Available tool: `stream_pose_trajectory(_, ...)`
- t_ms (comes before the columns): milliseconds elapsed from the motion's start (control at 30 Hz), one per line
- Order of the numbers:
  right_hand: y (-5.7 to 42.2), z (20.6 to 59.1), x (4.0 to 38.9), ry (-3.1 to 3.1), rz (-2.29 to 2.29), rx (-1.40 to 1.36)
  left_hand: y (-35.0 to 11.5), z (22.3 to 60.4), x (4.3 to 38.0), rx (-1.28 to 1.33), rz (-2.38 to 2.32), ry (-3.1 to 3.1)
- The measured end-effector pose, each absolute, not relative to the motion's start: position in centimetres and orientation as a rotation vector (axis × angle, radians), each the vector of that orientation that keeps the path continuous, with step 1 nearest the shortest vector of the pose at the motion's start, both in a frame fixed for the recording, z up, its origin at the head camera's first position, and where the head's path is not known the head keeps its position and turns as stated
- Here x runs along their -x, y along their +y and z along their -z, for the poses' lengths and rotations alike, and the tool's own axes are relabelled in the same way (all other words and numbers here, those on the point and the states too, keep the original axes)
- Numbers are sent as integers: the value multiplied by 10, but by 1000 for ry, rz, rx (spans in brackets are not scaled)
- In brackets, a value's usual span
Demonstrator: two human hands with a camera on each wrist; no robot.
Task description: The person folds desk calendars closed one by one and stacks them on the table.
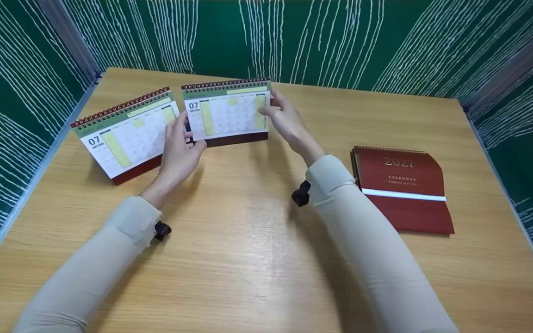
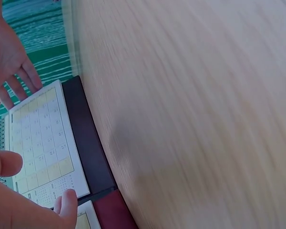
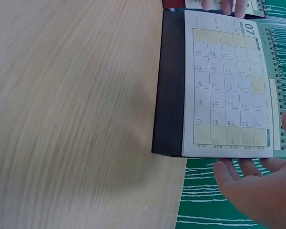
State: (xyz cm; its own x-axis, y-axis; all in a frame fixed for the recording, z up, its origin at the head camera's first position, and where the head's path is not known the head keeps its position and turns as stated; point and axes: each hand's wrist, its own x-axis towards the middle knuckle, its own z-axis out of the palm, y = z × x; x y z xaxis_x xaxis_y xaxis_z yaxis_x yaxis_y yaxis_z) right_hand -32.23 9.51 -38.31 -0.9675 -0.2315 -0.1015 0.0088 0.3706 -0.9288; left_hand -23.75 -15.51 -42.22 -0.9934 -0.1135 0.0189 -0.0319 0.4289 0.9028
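Where the wooden table (image 1: 248, 231) bearing calendars (image 1: 229, 115) ends, green walls (image 1: 220, 37) rise.

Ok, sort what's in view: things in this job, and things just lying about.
In the job, apparently:
left hand
right hand
dark-based calendar, between them
red-based calendar, by the left hand

Apparently just lying about:
banded red 2027 calendar, off to the right

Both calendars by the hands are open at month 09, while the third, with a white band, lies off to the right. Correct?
Not the month: the left calendar and the middle calendar both show 07, as the head view reveals. The rest is right.
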Motion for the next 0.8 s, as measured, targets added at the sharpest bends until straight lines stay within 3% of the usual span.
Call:
stream_pose_trajectory(533, 100, 372, 323, 2261, 1701, 117, -149, 424, 240, -136, 1675, -2569)
stream_pose_trajectory(800, 100, 353, 332, 2039, 1779, -73, -148, 424, 241, -159, 1649, -2581)
